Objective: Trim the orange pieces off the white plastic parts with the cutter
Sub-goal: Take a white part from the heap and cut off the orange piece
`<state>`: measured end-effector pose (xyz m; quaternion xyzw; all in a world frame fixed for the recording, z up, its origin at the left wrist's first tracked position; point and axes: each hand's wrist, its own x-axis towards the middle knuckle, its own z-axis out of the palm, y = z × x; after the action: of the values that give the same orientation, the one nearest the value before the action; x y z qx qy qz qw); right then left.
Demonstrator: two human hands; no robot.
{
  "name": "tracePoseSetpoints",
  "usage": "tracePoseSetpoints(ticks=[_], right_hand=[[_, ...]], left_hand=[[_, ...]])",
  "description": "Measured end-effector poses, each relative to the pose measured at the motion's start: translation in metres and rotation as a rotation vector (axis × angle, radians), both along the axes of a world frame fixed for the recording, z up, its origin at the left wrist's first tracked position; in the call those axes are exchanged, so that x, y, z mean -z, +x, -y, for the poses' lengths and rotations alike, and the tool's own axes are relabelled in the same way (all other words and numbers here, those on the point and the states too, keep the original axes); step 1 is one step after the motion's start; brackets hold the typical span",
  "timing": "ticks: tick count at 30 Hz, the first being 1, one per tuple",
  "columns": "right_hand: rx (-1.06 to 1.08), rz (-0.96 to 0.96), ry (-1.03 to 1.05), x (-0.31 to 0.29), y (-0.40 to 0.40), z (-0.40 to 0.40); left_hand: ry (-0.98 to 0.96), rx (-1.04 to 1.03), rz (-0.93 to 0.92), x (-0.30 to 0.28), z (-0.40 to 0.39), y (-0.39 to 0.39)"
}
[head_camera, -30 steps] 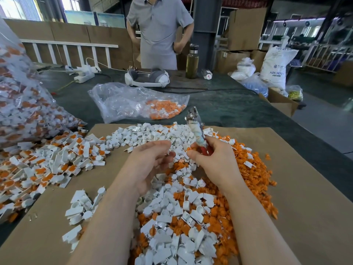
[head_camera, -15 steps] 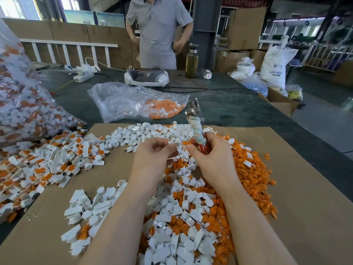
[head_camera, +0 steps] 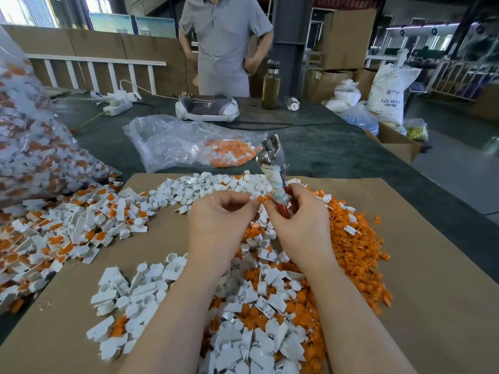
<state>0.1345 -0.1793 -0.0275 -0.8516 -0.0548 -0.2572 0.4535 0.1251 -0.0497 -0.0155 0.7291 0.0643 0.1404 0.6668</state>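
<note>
My left hand [head_camera: 218, 220] pinches a small white plastic part with an orange piece [head_camera: 258, 198] at its fingertips. My right hand [head_camera: 299, 220] grips the cutter [head_camera: 274, 168] by its red, tape-wrapped handles, metal jaws pointing up and away; its fingertips also touch the orange piece. Both hands meet above a mixed heap of white and orange pieces [head_camera: 270, 292] on the cardboard sheet [head_camera: 432, 292]. An orange scrap pile [head_camera: 353, 238] lies to the right, untrimmed white-and-orange parts [head_camera: 67, 230] to the left.
A big clear bag of parts [head_camera: 32, 147] bulges at the left edge. A smaller bag with orange bits [head_camera: 194, 145] lies behind the cardboard. A person [head_camera: 224, 44] stands across the green table, by a headset [head_camera: 206, 109], a bottle [head_camera: 270, 85] and power strips [head_camera: 116, 102].
My left hand rose from the heap with a part and came up to the right hand. The right hand lifted slightly, cutter still upright.
</note>
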Motion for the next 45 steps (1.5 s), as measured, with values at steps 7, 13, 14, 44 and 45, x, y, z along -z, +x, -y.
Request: tracePoseSetpoints(ticks=[7,13,14,44,45], right_hand=[[0.022,-0.004,-0.005,0.000,0.000,-0.002],[0.011,-0.018,-0.022,0.000,0.001,-0.001],[0.011,-0.019,-0.023,0.001,0.001,-0.001],[-0.380,-0.408,0.019,-0.013,-0.007,0.026],[-0.398,-0.428,-0.001,-0.013,-0.007,0.027]], left_hand=[[0.148,0.024,0.101,0.001,0.002,-0.003],[0.232,0.044,0.151,0.003,0.001,-0.004],[0.234,0.046,0.149,0.003,0.001,-0.003],[-0.330,-0.027,0.071,-0.004,-0.007,0.001],[-0.340,-0.030,0.082,-0.004,-0.008,0.002]])
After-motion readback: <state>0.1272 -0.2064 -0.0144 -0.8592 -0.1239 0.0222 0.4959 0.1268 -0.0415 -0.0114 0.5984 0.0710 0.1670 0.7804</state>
